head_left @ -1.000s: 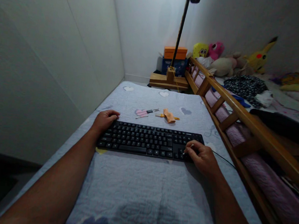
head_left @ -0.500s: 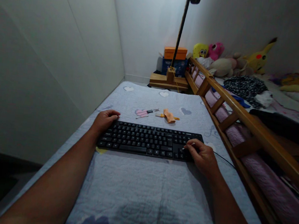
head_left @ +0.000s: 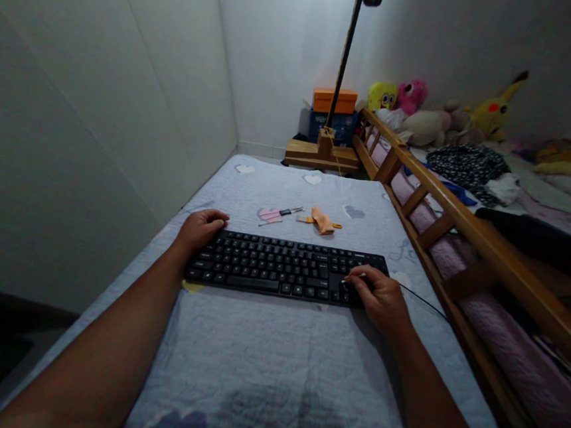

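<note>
A black keyboard lies flat on the quilted cover, its cable running off to the right. At its upper left corner, my left hand is curled round the edge and holds it. Over the number keys, my right hand pinches a thin white cotton swab; its tip points down at the keys. Behind the keyboard lie a second cotton swab, a slim tool with a dark middle and metal tip, a small yellow-handled brush and an orange cloth.
A light blue quilted cover with heart prints lies beneath everything. Along the right runs a wooden bed rail, with plush toys and clothes beyond. A white wardrobe stands left. A lamp stand's wooden base and boxes are at the back.
My right hand, with the cotton swab, has shifted slightly left across the number keys. My left hand and the keyboard have stayed in place.
</note>
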`<state>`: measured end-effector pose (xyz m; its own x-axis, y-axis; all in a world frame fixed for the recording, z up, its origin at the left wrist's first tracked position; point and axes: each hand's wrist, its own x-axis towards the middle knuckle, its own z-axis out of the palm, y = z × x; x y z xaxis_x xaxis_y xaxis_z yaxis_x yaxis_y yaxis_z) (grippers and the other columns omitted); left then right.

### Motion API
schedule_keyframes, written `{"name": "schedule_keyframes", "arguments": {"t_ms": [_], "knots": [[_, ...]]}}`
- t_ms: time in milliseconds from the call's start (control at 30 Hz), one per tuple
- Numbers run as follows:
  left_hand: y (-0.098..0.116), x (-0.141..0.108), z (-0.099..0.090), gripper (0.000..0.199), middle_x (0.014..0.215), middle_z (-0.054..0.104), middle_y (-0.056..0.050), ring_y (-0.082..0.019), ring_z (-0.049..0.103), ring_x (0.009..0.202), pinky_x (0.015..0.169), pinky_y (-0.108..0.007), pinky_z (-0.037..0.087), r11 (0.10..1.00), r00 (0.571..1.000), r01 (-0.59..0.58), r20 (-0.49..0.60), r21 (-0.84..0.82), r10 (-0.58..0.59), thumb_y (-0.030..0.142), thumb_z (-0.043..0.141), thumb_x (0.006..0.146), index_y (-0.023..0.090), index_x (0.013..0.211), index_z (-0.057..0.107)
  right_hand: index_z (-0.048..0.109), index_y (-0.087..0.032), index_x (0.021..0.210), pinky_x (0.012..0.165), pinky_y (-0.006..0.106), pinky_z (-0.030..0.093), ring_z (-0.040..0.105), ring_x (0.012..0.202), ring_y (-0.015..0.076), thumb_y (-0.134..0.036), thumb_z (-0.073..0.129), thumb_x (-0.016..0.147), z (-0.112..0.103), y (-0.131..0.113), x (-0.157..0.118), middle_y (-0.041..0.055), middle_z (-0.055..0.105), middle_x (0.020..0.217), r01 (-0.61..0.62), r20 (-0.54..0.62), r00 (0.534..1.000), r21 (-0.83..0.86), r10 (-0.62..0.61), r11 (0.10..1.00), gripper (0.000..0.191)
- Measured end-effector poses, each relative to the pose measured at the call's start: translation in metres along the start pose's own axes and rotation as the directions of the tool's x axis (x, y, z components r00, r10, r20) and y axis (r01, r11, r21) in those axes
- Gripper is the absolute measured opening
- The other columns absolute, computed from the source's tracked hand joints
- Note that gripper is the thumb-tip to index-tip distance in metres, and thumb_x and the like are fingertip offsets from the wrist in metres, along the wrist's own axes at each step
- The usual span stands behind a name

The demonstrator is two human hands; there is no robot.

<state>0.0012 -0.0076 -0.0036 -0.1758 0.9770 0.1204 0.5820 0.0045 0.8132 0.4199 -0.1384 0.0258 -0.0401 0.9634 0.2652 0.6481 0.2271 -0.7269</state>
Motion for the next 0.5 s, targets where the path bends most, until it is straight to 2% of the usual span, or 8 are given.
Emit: {"name": "schedule_keyframes", "arguments": {"t_ms": [267,500], "knots": [[-0.0022,0.0018,0.0001,0.032,0.088,0.078,-0.005,-0.029,0.069,0.088,0.092,-0.042,0.053,1.0,1.0,-0.014,0.006,0.011,0.014,0.039,0.066,0.063,0.02,0.085,0.078,0.071,-0.024,0.082,0.073,0.033,0.047,0.067,0.076,0.0214,-0.036,0.057,0.089,0.0027,-0.0039,-0.0003,0.0044,0.074,0.083,0.006,0.024,1.0,-0.017,-0.006,1.0,0.021],[-0.0054,0.0029,0.0009,0.029,0.086,0.078,-0.004,-0.028,0.069,0.088,0.093,-0.04,0.053,1.0,1.0,-0.008,-0.001,0.0,0.008,0.039,0.066,0.062,0.021,0.083,0.078,0.069,-0.024,0.081,0.072,0.033,0.048,0.067,0.076,0.0216,-0.033,0.056,0.088,-0.0007,0.0013,0.0,0.0037,0.074,0.08,-0.003,-0.008,1.0,-0.022,0.003,1.0,0.018]]}}
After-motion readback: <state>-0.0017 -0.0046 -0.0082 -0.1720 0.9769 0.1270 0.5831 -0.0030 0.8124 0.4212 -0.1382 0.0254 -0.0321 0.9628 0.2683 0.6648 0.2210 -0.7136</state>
